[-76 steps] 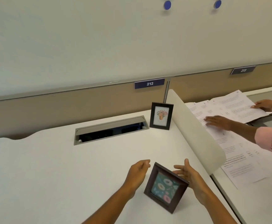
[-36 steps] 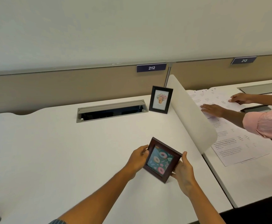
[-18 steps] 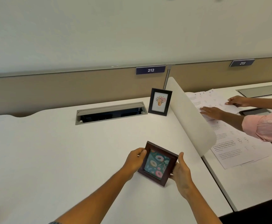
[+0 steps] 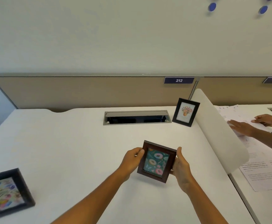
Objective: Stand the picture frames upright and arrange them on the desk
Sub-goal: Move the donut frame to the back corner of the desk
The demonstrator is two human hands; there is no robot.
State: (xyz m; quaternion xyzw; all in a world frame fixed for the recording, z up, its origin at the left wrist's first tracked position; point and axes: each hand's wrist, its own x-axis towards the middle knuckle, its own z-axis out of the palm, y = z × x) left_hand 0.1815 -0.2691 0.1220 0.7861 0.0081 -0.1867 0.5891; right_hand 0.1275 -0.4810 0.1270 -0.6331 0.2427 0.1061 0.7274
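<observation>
At the near left of the white surface [image 4: 67,143] stands a black frame [image 4: 7,193] with a pastel, many-coloured picture, upright and partly cut by the edge of view. Toward the middle, the left hand [image 4: 132,158] grips the left edge of a dark brown frame [image 4: 156,161] holding a teal doughnut picture; its thumb lies on the frame's front edge. The right hand [image 4: 181,167] grips the right edge of the same frame, thumb up along its side. The frame is tilted, its top leaning away and to the right; whether its lower edge touches the surface cannot be told. Farther back, a grey cable tray [image 4: 136,118] is set into the surface, its lid open. Just right of it stands a second black frame [image 4: 185,112] with a flower-pot picture, upright, close beside a curved white divider [image 4: 219,131]. Beyond the divider, on the far right, another person's two hands [image 4: 242,126] rest on printed papers [image 4: 259,173].
</observation>
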